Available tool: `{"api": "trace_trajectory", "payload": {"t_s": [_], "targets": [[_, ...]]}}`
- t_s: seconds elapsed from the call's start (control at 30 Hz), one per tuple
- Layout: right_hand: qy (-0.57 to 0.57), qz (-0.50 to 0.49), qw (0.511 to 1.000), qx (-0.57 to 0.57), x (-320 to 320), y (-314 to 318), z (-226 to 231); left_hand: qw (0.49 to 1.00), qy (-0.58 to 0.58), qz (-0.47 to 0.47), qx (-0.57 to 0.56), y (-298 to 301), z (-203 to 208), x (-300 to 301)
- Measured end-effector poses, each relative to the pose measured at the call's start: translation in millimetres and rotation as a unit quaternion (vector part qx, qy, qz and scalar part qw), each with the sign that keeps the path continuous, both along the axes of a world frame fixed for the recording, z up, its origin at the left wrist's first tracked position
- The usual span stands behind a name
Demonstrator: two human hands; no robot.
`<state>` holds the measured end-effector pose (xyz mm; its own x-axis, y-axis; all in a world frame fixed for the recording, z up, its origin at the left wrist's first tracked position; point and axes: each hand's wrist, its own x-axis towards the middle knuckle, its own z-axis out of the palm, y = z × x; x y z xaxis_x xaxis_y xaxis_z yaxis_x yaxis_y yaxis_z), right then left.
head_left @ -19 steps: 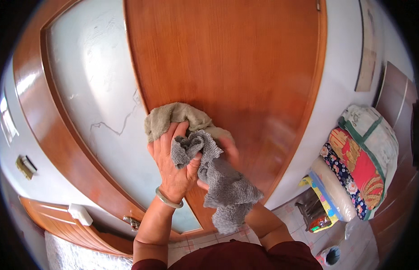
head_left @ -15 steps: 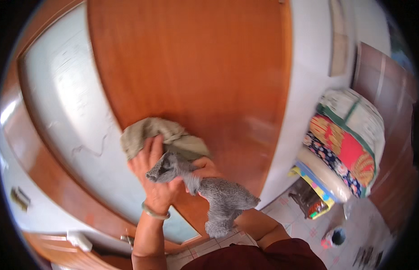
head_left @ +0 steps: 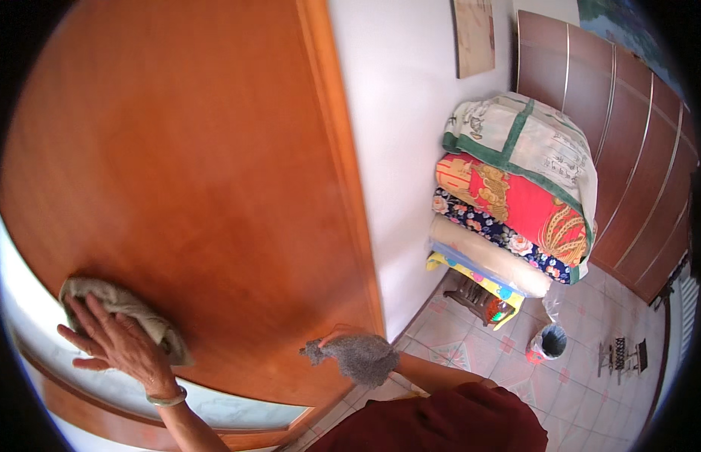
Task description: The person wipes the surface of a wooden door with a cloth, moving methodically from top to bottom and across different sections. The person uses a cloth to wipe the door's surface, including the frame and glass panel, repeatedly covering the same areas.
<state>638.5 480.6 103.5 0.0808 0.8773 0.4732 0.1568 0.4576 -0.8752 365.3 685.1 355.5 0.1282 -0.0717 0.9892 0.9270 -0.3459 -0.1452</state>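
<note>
At the lower left, my left hand (head_left: 124,343) lies flat with its fingers spread on an olive-green cloth (head_left: 156,322), against the brown wooden door (head_left: 200,166). The cloth is bunched beneath and beside the palm, near the pale glass panel (head_left: 237,404). Lower and further right, my right hand (head_left: 341,330) is closed around a fluffy grey cloth (head_left: 365,358), which covers most of its fingers. It is held near the door's lower right edge.
Folded bedding (head_left: 516,203) is stacked on a low stand with a yellow cover against the white wall. A small dark-lined bin (head_left: 552,343) stands on the tiled floor (head_left: 471,361). A dark metal rack (head_left: 620,356) and brown panelled cabinet (head_left: 599,135) are at the right.
My hands have moved apart: the left has slid left with the olive cloth, while the right keeps the grey cloth. The view has swung right.
</note>
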Motion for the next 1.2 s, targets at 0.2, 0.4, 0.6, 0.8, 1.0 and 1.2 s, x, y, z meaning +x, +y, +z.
{"api": "trace_trajectory", "payload": {"t_s": [0.2,0.4,0.6,0.8,1.0,1.2], "targets": [[0.047,-0.002,0.999,0.002,93,-32,-17,0.982,-0.176,0.059,0.022,25,-19,41],[-0.048,-0.023,0.996,0.072,176,-63,-21,0.976,-0.214,0.026,0.013,17,-16,93],[-0.043,-0.052,0.998,0.006,193,-82,-46,0.997,-0.073,-0.025,0.032,-18,-28,222],[0.027,-0.055,0.998,0.029,167,-81,-25,0.984,0.065,-0.125,-0.106,-79,-17,339],[-0.031,-0.106,0.993,0.044,150,-78,0,0.945,0.218,-0.194,-0.147,-89,-8,357],[0.263,-0.051,0.962,-0.048,138,-61,3,0.937,0.267,-0.199,-0.103,-77,0,318]]}}
